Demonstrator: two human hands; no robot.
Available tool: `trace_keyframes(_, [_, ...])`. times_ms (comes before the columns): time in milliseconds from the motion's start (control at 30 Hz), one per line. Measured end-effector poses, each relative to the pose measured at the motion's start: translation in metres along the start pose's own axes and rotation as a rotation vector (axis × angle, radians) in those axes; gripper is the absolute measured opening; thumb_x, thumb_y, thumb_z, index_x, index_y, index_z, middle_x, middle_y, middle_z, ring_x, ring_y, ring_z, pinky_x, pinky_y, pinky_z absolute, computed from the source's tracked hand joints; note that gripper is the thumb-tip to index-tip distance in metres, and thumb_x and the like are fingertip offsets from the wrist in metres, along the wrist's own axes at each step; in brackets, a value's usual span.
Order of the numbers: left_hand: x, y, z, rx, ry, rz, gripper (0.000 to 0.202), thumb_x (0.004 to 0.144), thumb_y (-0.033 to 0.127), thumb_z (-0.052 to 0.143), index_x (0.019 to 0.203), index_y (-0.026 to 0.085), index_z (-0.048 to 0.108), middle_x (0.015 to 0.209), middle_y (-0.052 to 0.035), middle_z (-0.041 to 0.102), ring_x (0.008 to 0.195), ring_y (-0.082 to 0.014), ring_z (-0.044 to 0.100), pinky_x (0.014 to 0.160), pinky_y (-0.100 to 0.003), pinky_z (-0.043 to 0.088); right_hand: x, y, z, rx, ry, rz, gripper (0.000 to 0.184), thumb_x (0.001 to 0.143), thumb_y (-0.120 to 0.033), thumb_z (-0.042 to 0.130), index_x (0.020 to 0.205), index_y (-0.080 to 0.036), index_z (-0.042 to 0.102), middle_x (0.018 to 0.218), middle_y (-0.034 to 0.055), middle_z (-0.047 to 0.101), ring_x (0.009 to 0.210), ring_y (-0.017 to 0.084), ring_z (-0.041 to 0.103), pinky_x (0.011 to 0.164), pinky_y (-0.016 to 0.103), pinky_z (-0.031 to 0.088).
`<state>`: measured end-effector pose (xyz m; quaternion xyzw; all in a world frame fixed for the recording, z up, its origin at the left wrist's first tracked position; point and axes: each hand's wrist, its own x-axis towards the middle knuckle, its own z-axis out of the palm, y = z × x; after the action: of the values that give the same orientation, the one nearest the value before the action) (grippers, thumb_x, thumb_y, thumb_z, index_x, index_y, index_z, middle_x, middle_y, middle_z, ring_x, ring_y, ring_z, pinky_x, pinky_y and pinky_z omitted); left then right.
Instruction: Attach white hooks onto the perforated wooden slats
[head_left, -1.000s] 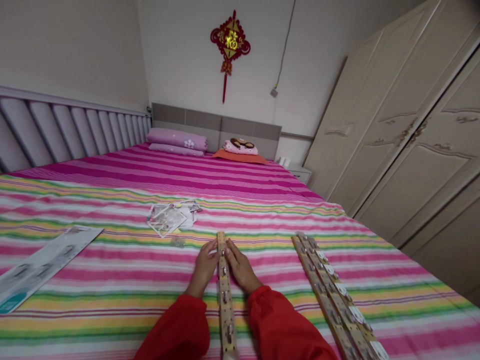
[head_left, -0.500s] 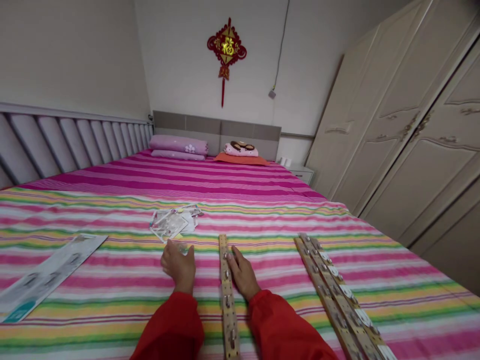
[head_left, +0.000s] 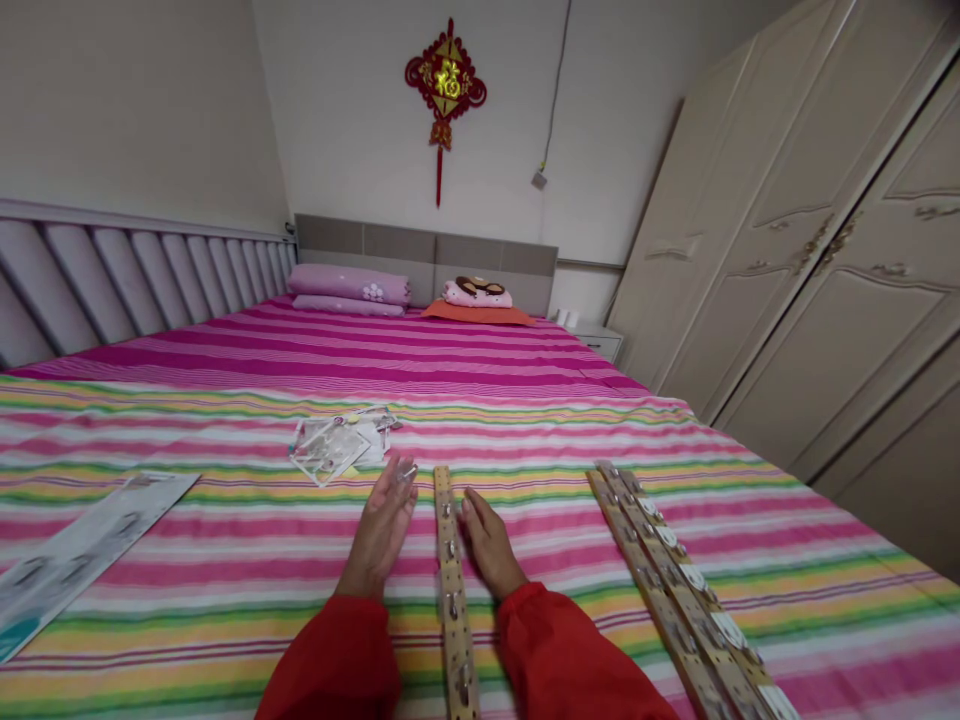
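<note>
A long wooden strip [head_left: 452,580] with metal hooks lies on the striped bedspread [head_left: 225,560], running away from me between my red sleeves. My left hand [head_left: 381,532] is lifted just left of the strip's far end and pinches a small clear plastic piece [head_left: 406,469] at its fingertips. Resting flat on the bedspread, my right hand [head_left: 489,546] has its fingers stretched out against the strip's right edge and holds nothing.
Two more hooked wooden strips [head_left: 679,590] lie side by side to the right. Clear plastic packets [head_left: 337,442] sit ahead on the left, a printed sheet [head_left: 71,555] at far left. Pillows [head_left: 351,284] and a headboard lie beyond; a wardrobe [head_left: 825,260] stands on the right.
My left hand left the strip, reached left to a small clear piece on the bedspread, and has come back beside the strip holding it. My right hand stayed against the strip.
</note>
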<state>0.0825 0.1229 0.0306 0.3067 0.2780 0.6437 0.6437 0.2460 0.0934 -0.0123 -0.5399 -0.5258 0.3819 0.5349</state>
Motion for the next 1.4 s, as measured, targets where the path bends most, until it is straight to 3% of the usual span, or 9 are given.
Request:
trace_keyframes(133, [-0.003, -0.003, 0.002, -0.03, -0.128, -0.077, 0.059, 0.068, 0.027, 0.075, 0.125, 0.029, 0.056, 0.141, -0.0039, 0.048, 0.123, -0.016, 0.049, 0.092, -0.021, 0.044, -0.003, -0.009, 0.0, 0.05, 0.036, -0.026, 0.055, 0.083, -0.056, 0.052, 0.12, -0.017, 0.062, 0.128, 0.0113, 0.06, 0.121, 0.026, 0.051, 0.105, 0.039, 0.036])
trace_keyframes(267, [-0.001, -0.007, 0.002, -0.005, -0.181, -0.124, 0.055, 0.07, 0.03, 0.074, 0.123, 0.024, 0.058, 0.135, -0.0081, 0.054, 0.12, -0.0193, 0.052, 0.092, -0.026, 0.044, -0.006, -0.02, 0.001, 0.156, 0.065, -0.062, 0.046, 0.082, -0.055, 0.053, 0.105, -0.018, 0.068, 0.093, 0.0066, 0.071, 0.088, 0.023, 0.062, 0.08, 0.035, 0.048])
trace_keyframes(433, [0.005, -0.012, 0.002, 0.01, -0.257, -0.12, 0.054, 0.066, 0.025, 0.077, 0.118, 0.021, 0.061, 0.131, -0.0103, 0.057, 0.122, -0.0229, 0.051, 0.097, -0.03, 0.042, -0.005, -0.04, 0.003, 0.289, 0.151, -0.089, 0.035, 0.079, -0.051, 0.06, 0.089, -0.018, 0.069, 0.07, 0.0001, 0.059, 0.064, 0.015, 0.052, 0.062, 0.027, 0.044])
trace_keyframes(600, [0.004, -0.017, 0.0, 0.011, -0.386, -0.09, 0.067, 0.064, 0.015, 0.076, 0.126, 0.026, 0.055, 0.138, -0.0075, 0.051, 0.127, -0.023, 0.046, 0.104, -0.032, 0.038, -0.002, -0.062, 0.012, 0.452, 0.049, 0.008, 0.037, 0.075, -0.054, 0.063, 0.07, -0.017, 0.064, 0.056, -0.0037, 0.047, 0.048, 0.01, 0.036, 0.046, 0.024, 0.031])
trace_keyframes(733, [0.004, -0.017, 0.001, 0.013, -0.376, -0.081, 0.069, 0.064, 0.015, 0.076, 0.128, 0.027, 0.053, 0.139, -0.0067, 0.05, 0.128, -0.0241, 0.044, 0.106, -0.035, 0.037, -0.004, -0.07, 0.017, 0.499, 0.007, 0.018, 0.037, 0.076, -0.054, 0.062, 0.07, -0.018, 0.064, 0.051, -0.0055, 0.042, 0.045, 0.009, 0.029, 0.044, 0.023, 0.025])
trace_keyframes(867, [0.003, -0.016, 0.002, -0.002, -0.338, -0.086, 0.07, 0.062, 0.017, 0.077, 0.127, 0.028, 0.054, 0.141, -0.0057, 0.048, 0.133, -0.025, 0.038, 0.109, -0.037, 0.033, -0.01, -0.074, 0.013, 0.394, -0.005, -0.067, 0.037, 0.078, -0.053, 0.061, 0.077, -0.017, 0.069, 0.054, -0.0032, 0.047, 0.047, 0.01, 0.035, 0.046, 0.024, 0.029])
trace_keyframes(1067, [0.002, -0.015, 0.005, 0.002, -0.354, -0.083, 0.069, 0.062, 0.022, 0.078, 0.127, 0.028, 0.054, 0.14, -0.0069, 0.049, 0.135, -0.0246, 0.035, 0.113, -0.038, 0.026, 0.001, -0.058, 0.017, 0.385, 0.096, -0.026, 0.032, 0.071, -0.049, 0.066, 0.068, -0.017, 0.066, 0.06, -0.0003, 0.058, 0.056, 0.014, 0.047, 0.053, 0.025, 0.038])
trace_keyframes(1267, [0.0, -0.016, 0.005, 0.047, -0.388, -0.114, 0.073, 0.063, 0.023, 0.078, 0.131, 0.028, 0.051, 0.141, -0.0084, 0.047, 0.135, -0.0259, 0.035, 0.112, -0.04, 0.027, 0.006, -0.05, 0.022, 0.493, -0.006, 0.1, 0.03, 0.069, -0.045, 0.069, 0.068, -0.016, 0.064, 0.037, -0.0085, 0.04, 0.036, 0.007, 0.026, 0.041, 0.022, 0.02])
trace_keyframes(1400, [-0.003, -0.015, 0.008, 0.061, -0.4, -0.106, 0.072, 0.064, 0.022, 0.077, 0.131, 0.028, 0.051, 0.143, -0.0075, 0.045, 0.133, -0.0255, 0.038, 0.11, -0.037, 0.031, 0.01, -0.056, 0.02, 0.581, -0.06, 0.109, 0.027, 0.068, -0.041, 0.07, 0.065, -0.017, 0.06, 0.034, -0.01, 0.037, 0.034, 0.006, 0.025, 0.041, 0.022, 0.017])
